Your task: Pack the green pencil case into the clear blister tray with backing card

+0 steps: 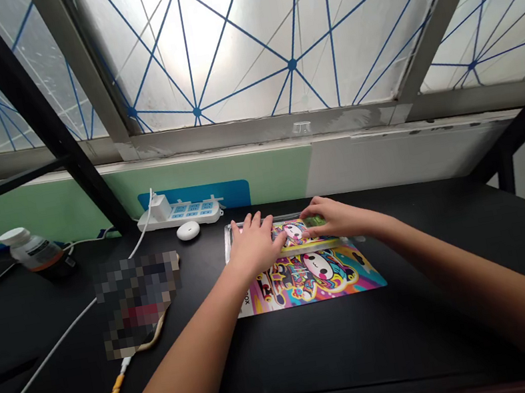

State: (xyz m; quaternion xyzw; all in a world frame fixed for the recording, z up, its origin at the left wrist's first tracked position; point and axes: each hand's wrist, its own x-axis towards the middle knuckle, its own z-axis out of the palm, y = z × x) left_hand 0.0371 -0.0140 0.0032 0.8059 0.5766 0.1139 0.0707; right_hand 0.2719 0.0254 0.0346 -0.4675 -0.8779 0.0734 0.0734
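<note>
A flat, colourful cartoon-printed packet or sheet [319, 274] lies on the black desk, with a pale band [309, 248] running across it. My left hand [256, 243] rests flat over its upper left part, fingers spread. At the upper right, my right hand [331, 217] has thumb and fingers bent together at the packet, beside a small green patch. What exactly lies between those fingertips is partly hidden. A second cartoon face [294, 231] shows between my hands, above the band. Clear, shiny edging is visible along the packet's far left side.
Left of my arm lies a blurred-out phone-like item [142, 306] with a white cable [117, 384] plugged in. Behind it are a white power strip [194, 212], a small white rounded case [188, 230] and a white-capped bottle [36, 253]. Black frame bars [40, 120] slant at the sides.
</note>
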